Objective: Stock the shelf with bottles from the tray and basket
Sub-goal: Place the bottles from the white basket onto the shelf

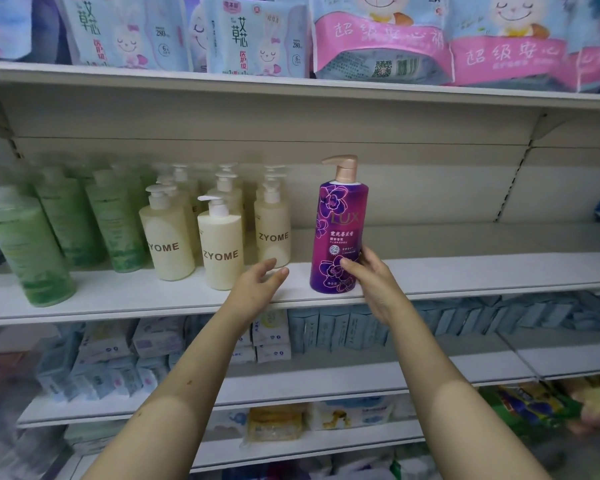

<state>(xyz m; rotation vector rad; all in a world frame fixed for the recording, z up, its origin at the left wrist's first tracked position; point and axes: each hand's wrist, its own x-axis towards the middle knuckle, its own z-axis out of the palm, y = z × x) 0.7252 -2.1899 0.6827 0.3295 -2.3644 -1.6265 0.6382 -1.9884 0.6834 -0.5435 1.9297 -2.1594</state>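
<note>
Purple bottle (338, 233): we see it standing on the shelf (482, 271) near the front edge, with bare shelf between it and the cream bottles (222, 251) to its left.
Long axis: vertical, with the base apparently resting on the shelf and the pump on top.
Facing: the label faces us and the spout points left, toward the cream bottles.
Right grip (371, 275): curled round the bottle's lower right side, fingertips on the front label; the thumb is hidden.
Left grip (257, 282): fingers spread and relaxed, holding nothing, above the shelf edge between the cream bottles and the purple one.
Deciding relation: the bottle sits up and left of the right grip, which is already on it. We judge that any slide back or leftward must keep the bottle upright.
Tray and basket: out of view.
</note>
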